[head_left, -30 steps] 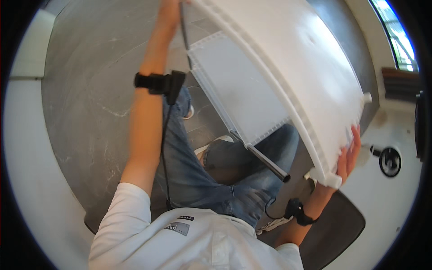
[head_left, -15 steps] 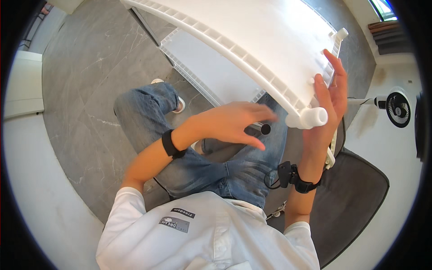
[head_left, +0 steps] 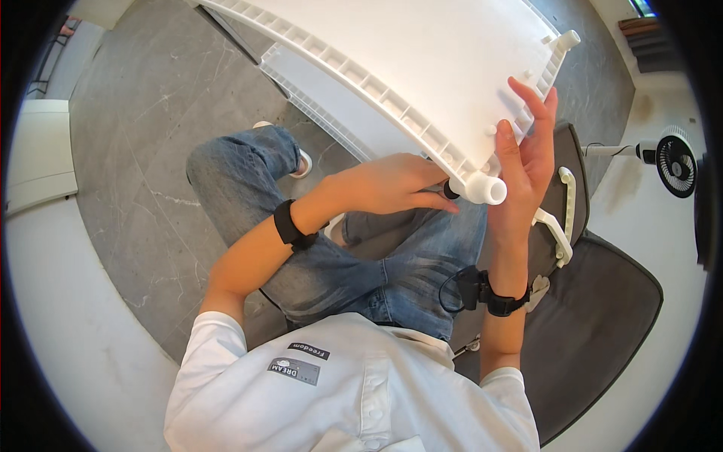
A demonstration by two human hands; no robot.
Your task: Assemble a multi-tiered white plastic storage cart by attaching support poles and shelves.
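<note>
A white plastic shelf panel [head_left: 422, 68] with a ribbed rim slants across the upper middle. At its near corner is a round hollow socket [head_left: 493, 190]. My right hand [head_left: 525, 169] grips the panel's short right edge, just beyond that socket, with thumb and fingertips at the rim. Below the panel, my left hand [head_left: 392, 183] is closed around a tube with a black end [head_left: 451, 191]; the end shows between thumb and fingers, right beside the socket. Most of the tube is hidden by my hand. Farther back, a second white shelf [head_left: 316, 98] sits lower, with dark metal poles [head_left: 237, 38] at its left.
A dark grey padded seat [head_left: 595, 331] is at my right, with white plastic handle-like pieces [head_left: 561, 233] lying by it. A fan [head_left: 674, 162] stands at the far right. Grey marble-look floor [head_left: 143, 151] spreads at the left, beside a white cabinet [head_left: 38, 151].
My left hand has moved right and closed on the black-ended tube, which now sits next to the corner socket. The panel and my right hand have shifted left.
</note>
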